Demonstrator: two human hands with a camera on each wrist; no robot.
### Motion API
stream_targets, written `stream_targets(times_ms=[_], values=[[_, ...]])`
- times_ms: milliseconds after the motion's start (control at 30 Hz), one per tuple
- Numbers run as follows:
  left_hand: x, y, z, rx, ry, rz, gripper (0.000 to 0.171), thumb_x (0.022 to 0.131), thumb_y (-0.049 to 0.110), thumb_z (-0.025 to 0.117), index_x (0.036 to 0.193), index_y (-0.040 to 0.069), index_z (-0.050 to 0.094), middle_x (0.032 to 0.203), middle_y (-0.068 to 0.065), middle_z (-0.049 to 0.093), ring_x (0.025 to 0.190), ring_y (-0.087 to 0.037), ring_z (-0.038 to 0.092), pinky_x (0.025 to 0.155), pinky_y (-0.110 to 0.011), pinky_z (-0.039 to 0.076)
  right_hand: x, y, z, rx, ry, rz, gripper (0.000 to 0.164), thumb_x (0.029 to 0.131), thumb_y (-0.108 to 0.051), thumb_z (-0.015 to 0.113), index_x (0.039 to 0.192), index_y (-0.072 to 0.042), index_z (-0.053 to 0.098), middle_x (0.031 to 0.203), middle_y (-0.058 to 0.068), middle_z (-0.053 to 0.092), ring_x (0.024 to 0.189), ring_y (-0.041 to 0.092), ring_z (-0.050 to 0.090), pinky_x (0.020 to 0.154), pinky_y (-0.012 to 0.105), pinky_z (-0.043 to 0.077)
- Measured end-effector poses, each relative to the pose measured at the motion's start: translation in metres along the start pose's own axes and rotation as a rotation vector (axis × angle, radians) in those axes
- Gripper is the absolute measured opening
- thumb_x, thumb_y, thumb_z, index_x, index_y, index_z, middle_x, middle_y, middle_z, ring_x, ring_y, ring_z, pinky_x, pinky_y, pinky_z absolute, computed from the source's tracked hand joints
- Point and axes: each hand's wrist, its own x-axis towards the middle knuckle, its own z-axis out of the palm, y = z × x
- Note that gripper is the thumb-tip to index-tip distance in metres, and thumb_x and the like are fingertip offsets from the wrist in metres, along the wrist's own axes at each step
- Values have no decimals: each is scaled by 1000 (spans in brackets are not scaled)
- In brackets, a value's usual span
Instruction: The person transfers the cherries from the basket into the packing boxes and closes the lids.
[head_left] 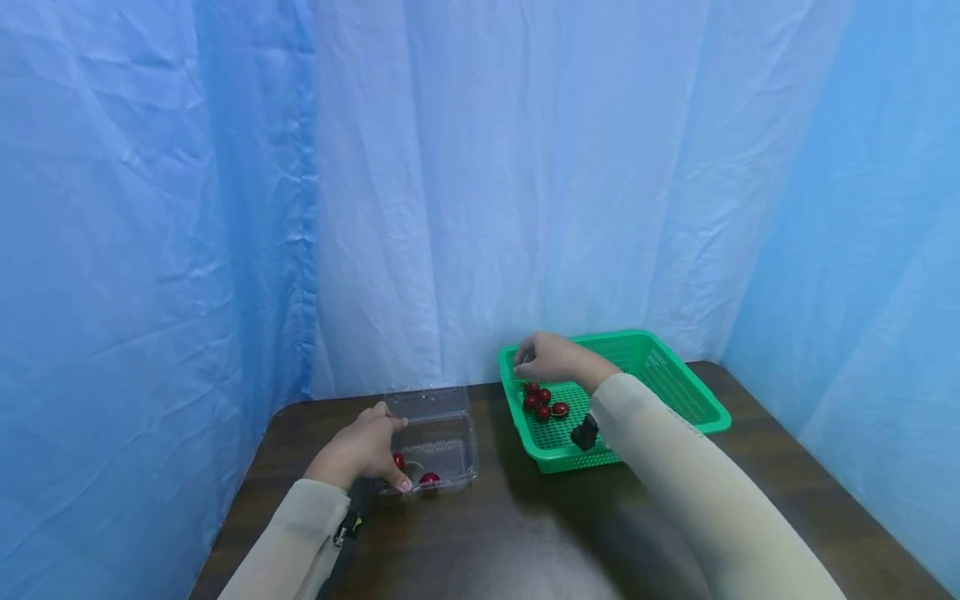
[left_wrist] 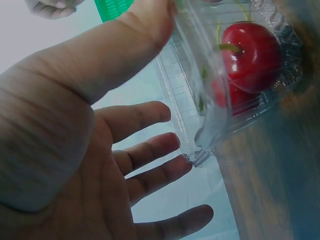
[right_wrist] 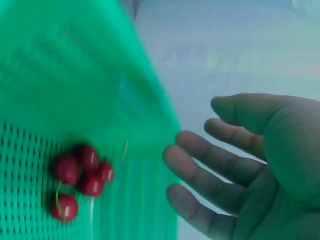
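My left hand (head_left: pixel 358 446) spans the left side of a clear plastic clamshell box (head_left: pixel 474 454), thumb at its near rim and fingers toward the hinge side. In the left wrist view its fingers (left_wrist: pixel 150 150) are spread and fairly straight. Two red cherries with green stems lie in the box, one cherry (left_wrist: pixel 252 55) large in that view. Over the far left part of a green plastic basket (head_left: pixel 712 412) hovers my right hand (head_left: pixel 558 360), its fingers loosely bent with nothing between them. Below it, several cherries (right_wrist: pixel 92 184) cluster on the basket floor.
The box's lid (head_left: pixel 427 402) is raised toward the back. Both containers stand on a dark wooden table (head_left: pixel 480 550). Blue-white curtains (head_left: pixel 480 192) hang behind and at both sides, close to the table's back edge.
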Motion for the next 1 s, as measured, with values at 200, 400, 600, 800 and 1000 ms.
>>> stream_targets(times_ms=[200,400,600,800,1000], values=[[-3,3,-1,17,-4,12,114,68,35,112,167,13,58,168,-23,49,149,-43,52,114,-67,59,-1,45,-14,39,-44,95,34,114,-25,69,139,-3,77,134,18,80,108,26,81,94,49,69],[-6,6,-5,21,0,18,113,68,34,112,166,11,59,176,-27,41,159,-50,45,117,-71,55,-3,66,-13,58,-78,191,36,113,-24,73,141,-1,75,139,20,78,123,41,79,100,56,69],[-5,6,-5,25,1,20,114,68,35,112,166,10,59,180,-29,37,162,-52,41,118,-74,53,-7,69,-1,46,-146,294,44,112,-25,75,150,-4,70,153,21,70,135,46,73,109,62,65],[-5,5,-6,45,0,21,114,67,35,113,165,11,60,177,-28,41,157,-49,46,116,-72,56,-5,65,4,-53,-181,302,43,111,-27,75,149,-7,72,153,16,71,131,40,76,90,45,71],[-4,7,-5,52,1,25,113,67,34,113,164,11,61,176,-28,42,157,-49,47,116,-72,56,13,73,8,-141,-193,318,37,109,-31,80,140,-11,78,141,10,78,118,33,82,90,43,70]])
